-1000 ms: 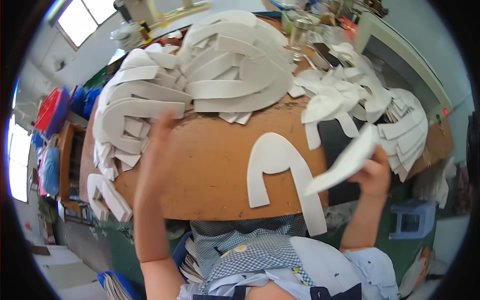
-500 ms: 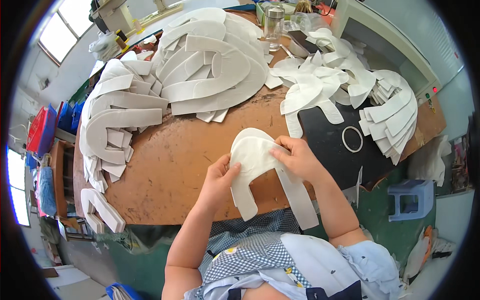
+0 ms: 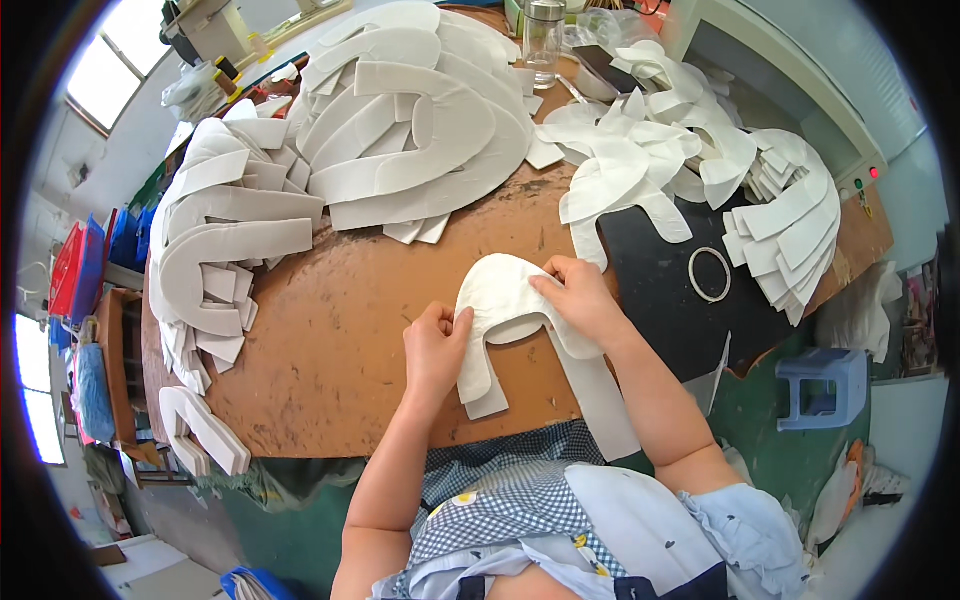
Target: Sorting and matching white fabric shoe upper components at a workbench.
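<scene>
Over the near edge of the table lies a soft white U-shaped piece (image 3: pixel 505 290), its curve pointing away from me. It sits on top of a stiffer white U-shaped pad (image 3: pixel 603 415), whose long right leg and left tip stick out from under it. My left hand (image 3: pixel 437 350) is closed at the left edge of the curve, thumb on top and fingers curled. My right hand (image 3: pixel 582 303) pinches the upper right of the curve, thumb on the soft piece. The fingertips underneath are hidden.
Large stacks of white U-shaped pads (image 3: pixel 450 130) and more pads (image 3: pixel 235 240) fill the far left. Soft white pieces (image 3: pixel 625 180) lie on a black sheet (image 3: pixel 650 290) with a white ring (image 3: pixel 709 275). A glass bottle (image 3: pixel 543 45) stands behind; a blue stool (image 3: pixel 822 385) is right.
The soft piece has been shifted and flattened along the pad's curve, its edges now nearly lined up. Both hands moved slightly left and away, still holding it.
</scene>
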`<action>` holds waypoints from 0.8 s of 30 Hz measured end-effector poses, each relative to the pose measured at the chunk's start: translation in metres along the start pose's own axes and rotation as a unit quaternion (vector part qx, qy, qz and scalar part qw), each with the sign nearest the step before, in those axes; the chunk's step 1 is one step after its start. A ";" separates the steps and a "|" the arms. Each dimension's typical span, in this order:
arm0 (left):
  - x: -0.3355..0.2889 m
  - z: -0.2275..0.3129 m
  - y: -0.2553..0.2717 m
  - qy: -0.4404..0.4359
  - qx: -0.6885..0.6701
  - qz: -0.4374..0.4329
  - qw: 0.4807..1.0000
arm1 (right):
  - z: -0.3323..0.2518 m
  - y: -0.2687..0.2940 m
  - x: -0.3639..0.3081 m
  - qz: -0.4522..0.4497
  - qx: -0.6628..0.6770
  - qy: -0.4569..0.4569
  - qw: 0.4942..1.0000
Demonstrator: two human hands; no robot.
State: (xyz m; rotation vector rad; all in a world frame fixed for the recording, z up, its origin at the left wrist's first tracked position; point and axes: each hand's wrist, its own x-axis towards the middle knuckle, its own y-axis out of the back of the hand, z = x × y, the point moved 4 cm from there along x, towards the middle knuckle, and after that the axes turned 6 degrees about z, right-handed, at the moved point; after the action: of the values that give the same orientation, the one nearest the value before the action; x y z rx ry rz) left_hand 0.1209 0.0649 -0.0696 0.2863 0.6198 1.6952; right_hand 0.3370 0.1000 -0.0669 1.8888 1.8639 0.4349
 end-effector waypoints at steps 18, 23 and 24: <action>-0.008 -0.007 0.006 -0.009 -0.028 0.026 0.999 | -0.006 -0.011 0.002 0.040 -0.141 0.073 0.986; -0.032 -0.015 0.015 0.065 -0.017 -0.018 0.998 | -0.004 -0.011 0.004 0.040 -0.175 0.071 0.981; -0.035 -0.017 0.016 0.068 -0.014 -0.017 0.997 | -0.006 -0.012 0.003 0.036 -0.173 0.070 0.982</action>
State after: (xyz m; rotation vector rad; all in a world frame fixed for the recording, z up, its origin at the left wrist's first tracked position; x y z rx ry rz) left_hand 0.1068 0.0251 -0.0696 0.1401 0.6973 1.6989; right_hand 0.3242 0.1029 -0.0682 1.7294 1.6767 0.8758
